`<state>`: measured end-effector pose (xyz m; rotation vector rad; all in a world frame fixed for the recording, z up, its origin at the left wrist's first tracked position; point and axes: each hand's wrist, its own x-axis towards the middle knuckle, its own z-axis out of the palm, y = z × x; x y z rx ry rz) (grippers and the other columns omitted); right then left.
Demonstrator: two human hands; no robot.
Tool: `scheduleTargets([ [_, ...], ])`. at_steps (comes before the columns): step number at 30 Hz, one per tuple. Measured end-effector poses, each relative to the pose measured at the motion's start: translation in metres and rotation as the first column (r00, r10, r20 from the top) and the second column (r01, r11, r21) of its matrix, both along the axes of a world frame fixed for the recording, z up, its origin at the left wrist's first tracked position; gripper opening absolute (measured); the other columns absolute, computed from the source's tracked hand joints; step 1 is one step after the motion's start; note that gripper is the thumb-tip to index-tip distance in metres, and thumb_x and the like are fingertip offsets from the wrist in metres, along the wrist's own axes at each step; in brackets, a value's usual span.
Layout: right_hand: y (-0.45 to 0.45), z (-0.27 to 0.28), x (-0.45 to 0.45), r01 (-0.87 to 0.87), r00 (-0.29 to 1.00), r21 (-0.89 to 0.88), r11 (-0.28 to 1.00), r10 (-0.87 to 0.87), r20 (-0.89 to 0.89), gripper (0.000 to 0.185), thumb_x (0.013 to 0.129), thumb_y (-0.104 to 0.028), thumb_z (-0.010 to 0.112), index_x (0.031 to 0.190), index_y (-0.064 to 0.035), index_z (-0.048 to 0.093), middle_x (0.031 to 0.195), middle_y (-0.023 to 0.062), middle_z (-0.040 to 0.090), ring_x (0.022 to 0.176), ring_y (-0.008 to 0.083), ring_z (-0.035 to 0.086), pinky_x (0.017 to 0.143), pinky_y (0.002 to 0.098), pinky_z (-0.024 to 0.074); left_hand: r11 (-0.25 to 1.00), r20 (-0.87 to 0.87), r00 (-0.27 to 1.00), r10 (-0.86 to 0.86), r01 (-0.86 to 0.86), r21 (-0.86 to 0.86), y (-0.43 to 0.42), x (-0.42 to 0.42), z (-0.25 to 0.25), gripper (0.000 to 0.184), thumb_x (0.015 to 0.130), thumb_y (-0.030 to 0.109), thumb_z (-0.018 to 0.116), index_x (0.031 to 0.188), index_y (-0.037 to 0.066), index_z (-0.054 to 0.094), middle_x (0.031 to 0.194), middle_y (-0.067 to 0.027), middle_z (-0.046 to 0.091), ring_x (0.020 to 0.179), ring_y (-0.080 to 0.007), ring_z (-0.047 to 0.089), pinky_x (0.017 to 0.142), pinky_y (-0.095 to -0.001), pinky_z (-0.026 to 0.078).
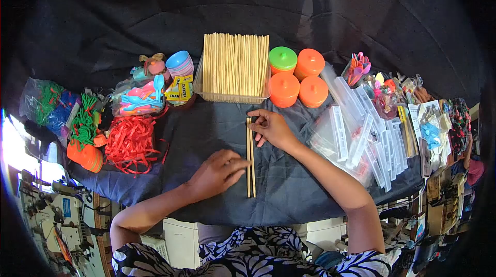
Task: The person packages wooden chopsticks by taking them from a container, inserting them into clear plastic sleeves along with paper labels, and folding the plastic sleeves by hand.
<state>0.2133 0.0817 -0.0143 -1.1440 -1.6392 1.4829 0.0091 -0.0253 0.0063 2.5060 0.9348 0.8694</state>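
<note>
Through the head camera I see two pale wooden sticks (252,150) lying side by side on the dark cloth (294,197), straight ahead of the wearer. Their long axis runs away from the body, almost square to the table's near edge. The far ends sit close together and point at the clear tray (232,98); the near ends part slightly and point back at the patterned top (253,256). I have the right hand (273,130) at the far ends, index finger and thumb bent about them, but I cannot tell whether they pinch the wood or only rest against it. The left hand (214,173) comes in from the side beyond the halfway mark, its fingers loosely bent and spread; the tips reach the left stick, and I cannot tell whether they touch. The tray holds a packed row of similar sticks (236,65), lined up nearly the same way as the pair. Clear plastic cases (338,132) lie beyond the right forearm, and a heap of red strips (132,143) sits well apart from the left hand
</note>
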Motion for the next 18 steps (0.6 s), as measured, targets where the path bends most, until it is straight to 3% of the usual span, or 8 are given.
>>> scheduleTargets([
  [1,0.000,0.000,0.000,-0.001,1.000,-0.020,1.000,0.001,0.000,0.036,0.089,-0.007,0.064,0.120,0.0062,0.053,0.075,0.0075,0.058,0.058,0.0127,0.062,0.047,0.0276,0.0567,1.000,0.000,1.000,0.002,-0.002,0.001,0.004,0.003,0.000,0.031,0.083,0.011,0.066,0.114,0.010,0.060,0.093,-0.0060,0.059,0.082,-0.0255,0.060,0.076,-0.0379,0.049],
  [3,0.001,-0.002,0.002,-0.009,1.000,-0.037,0.999,0.009,0.004,0.037,0.090,-0.008,0.064,0.122,0.0054,0.052,0.075,0.0063,0.057,0.059,0.0118,0.061,0.049,0.0266,0.0568,0.962,-0.062,0.996,0.070,-0.084,-0.259,0.013,0.007,0.002,0.032,0.086,0.014,0.065,0.116,0.009,0.056,0.088,-0.0070,0.060,0.084,-0.0267,0.060,0.076,-0.0430,0.047],
  [5,0.002,-0.004,0.003,-0.036,0.999,-0.032,0.999,0.036,0.002,0.037,0.089,-0.007,0.064,0.122,0.0049,0.052,0.075,0.0059,0.056,0.059,0.0120,0.061,0.049,0.0267,0.0568,0.943,-0.070,0.994,0.080,-0.099,-0.317,0.019,0.014,0.001,0.029,0.087,0.018,0.065,0.112,0.008,0.053,0.080,-0.0071,0.062,0.084,-0.0282,0.061,0.079,-0.0452,0.046],
  [10,0.001,-0.005,0.002,-0.040,0.999,-0.016,0.999,0.041,0.028,0.038,0.088,-0.003,0.064,0.123,0.0041,0.052,0.076,0.0056,0.056,0.059,0.0127,0.062,0.049,0.0270,0.0568,0.796,-0.032,0.993,0.115,-0.112,-0.595,0.029,0.028,0.004,0.031,0.084,0.015,0.069,0.101,0.007,0.045,0.074,-0.0111,0.065,0.075,-0.0275,0.066,0.068,-0.0377,0.049],
  [17,0.004,-0.009,0.005,-0.053,0.997,-0.063,0.997,0.050,-0.058,0.043,0.086,0.003,0.063,0.126,0.0039,0.047,0.080,0.0079,0.055,0.062,0.0157,0.063,0.052,0.0302,0.0595,0.743,0.075,0.993,0.092,-0.018,-0.669,0.043,0.014,-0.006,0.029,0.085,0.009,0.066,0.105,0.006,0.045,0.076,-0.0101,0.064,0.072,-0.0180,0.065,0.062,-0.0328,0.050],
  [18,0.003,-0.008,0.005,-0.052,0.997,-0.058,0.997,0.048,-0.067,0.045,0.085,0.004,0.063,0.127,0.0039,0.046,0.081,0.0085,0.055,0.062,0.0163,0.063,0.052,0.0312,0.0600,0.681,0.127,0.987,0.095,0.029,-0.732,0.045,0.008,0.000,0.029,0.085,0.009,0.066,0.106,0.006,0.045,0.077,-0.0091,0.063,0.071,-0.0161,0.064,0.063,-0.0310,0.050],
])
